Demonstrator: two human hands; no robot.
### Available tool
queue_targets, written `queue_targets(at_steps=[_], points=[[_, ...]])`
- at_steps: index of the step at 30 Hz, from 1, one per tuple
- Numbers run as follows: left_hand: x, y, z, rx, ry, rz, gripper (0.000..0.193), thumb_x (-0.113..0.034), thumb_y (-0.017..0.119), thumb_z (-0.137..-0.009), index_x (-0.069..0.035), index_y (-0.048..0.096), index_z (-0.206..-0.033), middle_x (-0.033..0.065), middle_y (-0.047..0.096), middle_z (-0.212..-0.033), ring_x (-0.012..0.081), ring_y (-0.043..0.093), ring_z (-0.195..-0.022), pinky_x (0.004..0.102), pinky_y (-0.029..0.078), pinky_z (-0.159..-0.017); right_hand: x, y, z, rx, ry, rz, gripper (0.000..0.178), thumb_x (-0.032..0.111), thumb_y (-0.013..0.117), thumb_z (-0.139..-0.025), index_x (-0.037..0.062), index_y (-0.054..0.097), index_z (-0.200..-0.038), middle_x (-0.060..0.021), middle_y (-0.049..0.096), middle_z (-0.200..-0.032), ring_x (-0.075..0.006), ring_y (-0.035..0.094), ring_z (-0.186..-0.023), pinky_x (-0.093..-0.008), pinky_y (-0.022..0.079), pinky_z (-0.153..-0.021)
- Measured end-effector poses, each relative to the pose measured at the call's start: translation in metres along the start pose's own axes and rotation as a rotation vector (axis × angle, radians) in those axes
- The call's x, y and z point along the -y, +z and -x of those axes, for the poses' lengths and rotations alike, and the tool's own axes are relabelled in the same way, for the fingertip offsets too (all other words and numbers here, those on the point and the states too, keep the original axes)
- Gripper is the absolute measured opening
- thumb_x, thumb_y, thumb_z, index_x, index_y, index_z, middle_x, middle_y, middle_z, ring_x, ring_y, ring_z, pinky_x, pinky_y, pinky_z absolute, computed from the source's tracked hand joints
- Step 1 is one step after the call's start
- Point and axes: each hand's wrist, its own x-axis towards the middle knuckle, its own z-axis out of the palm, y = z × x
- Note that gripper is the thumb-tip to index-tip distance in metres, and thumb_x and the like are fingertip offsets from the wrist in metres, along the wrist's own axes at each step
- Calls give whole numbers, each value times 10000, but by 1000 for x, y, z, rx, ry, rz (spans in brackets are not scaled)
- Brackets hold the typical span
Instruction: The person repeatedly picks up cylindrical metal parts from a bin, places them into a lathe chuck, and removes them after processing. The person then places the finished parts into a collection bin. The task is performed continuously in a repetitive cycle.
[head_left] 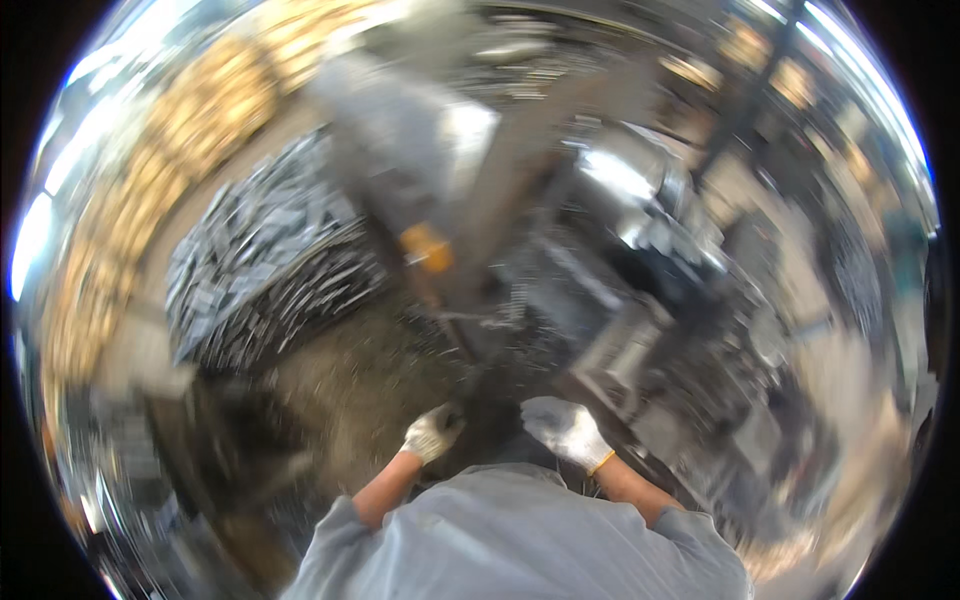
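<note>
A big grey metal machine fills the middle of the room, blurred, with a slanted grey column rising from the work area toward the top of the view. To its left lies a broad heap of flat, dull silver metal strips, stacked loosely and spilling toward the floor. Beyond that heap, along the left edge, runs a long bank of pale yellow-brown stacked pieces; what they are I cannot tell. Right of the machine stand shiny steel housings and blocks, crowded close together. The floor between heap and machine is dark and strewn with fine metal scraps. A small orange fitting sits on the machine's column. Low in the view, the person's left hand in a white work glove is curled near a dark part at the machine's base; whether it grips anything I cannot tell. The right hand, also gloved in white, rests just beside it with fingers bent loosely; I cannot tell whether it holds anything.
</note>
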Motion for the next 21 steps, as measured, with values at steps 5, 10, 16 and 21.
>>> queue_targets(at_steps=[5,10,16,21], points=[[271,34,322,-1043,-1032,557,380,-333,623,-1011,12,740,-1120,262,770,-1051,371,764,-955,459,576,-845,42,165,-55,464,-94,198,305,160,774,-927,26,766,-1201,-146,812,-1081,-219,793,-977,-321,612,-896],[288,179,609,-2651,-1222,1101,596,-473,481,-1049,61,745,-1087,159,735,-949,296,703,-811,447,547,-774,110,373,-21,1023,-321,231,345,136,780,-934,-14,738,-1241,-150,812,-1115,-200,784,-1002,-322,604,-906],[115,250,724,-3115,-2452,747,693,-564,450,-1115,56,617,-1376,290,654,-1401,457,652,-1270,515,549,-1046,218,531,73,1527,-935,519,382,207,789,-920,38,746,-1260,-166,806,-1135,-244,790,-1034,-348,607,-933],[81,287,730,-2409,-2520,-92,568,-455,474,-1132,21,603,-1414,289,638,-1409,439,611,-1322,480,492,-1096,261,629,121,1741,-1057,509,399,264,764,-918,56,755,-1258,-166,786,-1188,-322,775,-1068,-381,607,-955]])
